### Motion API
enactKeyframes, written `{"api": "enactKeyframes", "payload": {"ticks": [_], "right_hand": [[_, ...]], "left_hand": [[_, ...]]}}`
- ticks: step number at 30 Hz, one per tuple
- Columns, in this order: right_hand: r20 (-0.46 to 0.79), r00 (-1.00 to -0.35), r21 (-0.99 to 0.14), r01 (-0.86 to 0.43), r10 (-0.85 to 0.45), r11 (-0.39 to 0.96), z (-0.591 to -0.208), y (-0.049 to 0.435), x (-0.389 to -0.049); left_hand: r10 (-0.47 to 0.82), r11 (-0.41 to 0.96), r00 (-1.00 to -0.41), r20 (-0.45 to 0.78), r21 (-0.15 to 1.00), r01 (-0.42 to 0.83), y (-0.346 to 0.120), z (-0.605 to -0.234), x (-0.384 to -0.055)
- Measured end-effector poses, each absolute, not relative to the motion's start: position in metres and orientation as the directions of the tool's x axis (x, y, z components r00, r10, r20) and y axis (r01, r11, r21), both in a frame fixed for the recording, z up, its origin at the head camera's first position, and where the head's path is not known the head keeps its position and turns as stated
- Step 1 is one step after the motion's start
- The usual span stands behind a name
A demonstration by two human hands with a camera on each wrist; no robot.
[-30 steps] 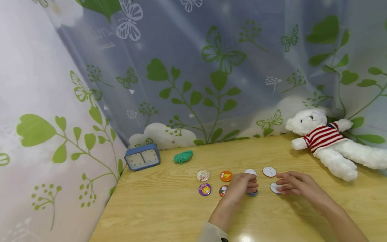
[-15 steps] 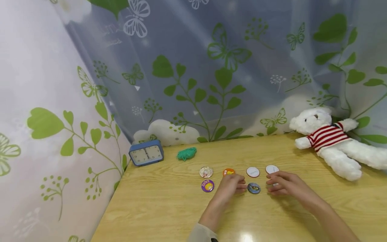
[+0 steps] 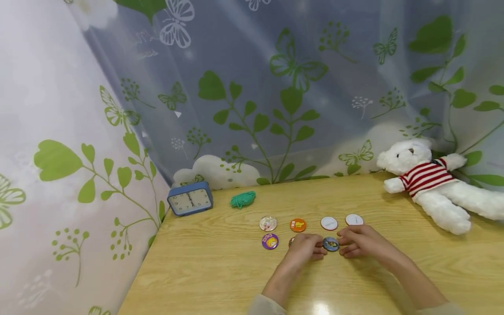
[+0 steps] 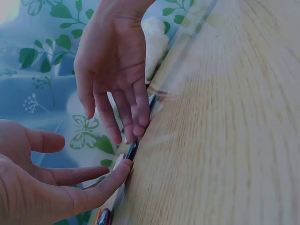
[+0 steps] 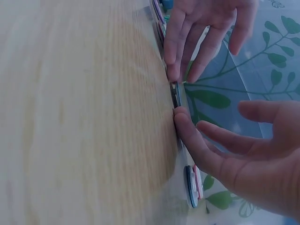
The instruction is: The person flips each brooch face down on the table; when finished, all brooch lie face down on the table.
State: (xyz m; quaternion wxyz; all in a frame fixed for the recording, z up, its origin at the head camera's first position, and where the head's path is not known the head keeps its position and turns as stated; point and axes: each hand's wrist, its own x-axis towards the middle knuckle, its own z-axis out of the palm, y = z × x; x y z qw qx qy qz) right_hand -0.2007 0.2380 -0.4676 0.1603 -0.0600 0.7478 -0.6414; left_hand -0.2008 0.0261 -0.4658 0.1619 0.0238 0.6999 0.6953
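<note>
A blue picture button badge (image 3: pixel 330 244) lies on the table between both hands. My left hand (image 3: pixel 305 248) is at its left edge, fingers loosely extended, and partly covers a badge (image 3: pixel 291 241) behind it. From the other side my right hand (image 3: pixel 363 243) reaches the right edge with relaxed fingers. In the left wrist view, fingertips of the left hand (image 4: pixel 61 183) and right hand (image 4: pixel 117 70) meet the badge (image 4: pixel 132 150) at opposite ends. The right wrist view shows the same badge (image 5: pixel 176 95) edge-on, flat on the wood.
An orange badge (image 3: pixel 298 225), a purple badge (image 3: pixel 270 241) and a pale badge (image 3: pixel 268 223) lie left. Two white-backed badges (image 3: pixel 329 223) (image 3: pixel 354 219) lie behind the hands. Farther back are a blue clock (image 3: pixel 190 199), green yarn (image 3: pixel 243 200) and a white teddy bear (image 3: pixel 427 183).
My left hand has moved left off a white-backed badge, then slightly back right to the blue badge. My right hand has slid left to that badge's right edge. The head view has shifted slightly.
</note>
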Motion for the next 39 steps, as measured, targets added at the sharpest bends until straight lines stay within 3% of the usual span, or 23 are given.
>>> {"api": "enactKeyframes", "payload": {"ticks": [20,39], "right_hand": [[-0.253,-0.909,-0.957,0.186,-0.332,0.221,-0.459,0.232,-0.216],[-0.252,-0.926,-0.965,0.219,-0.282,0.143,-0.461,0.236,-0.217]], "left_hand": [[0.224,0.026,-0.952,-0.208,0.978,-0.207,0.027,-0.464,-0.204],[0.290,0.017,-0.934,-0.210,0.977,-0.214,0.020,-0.463,-0.205]]}}
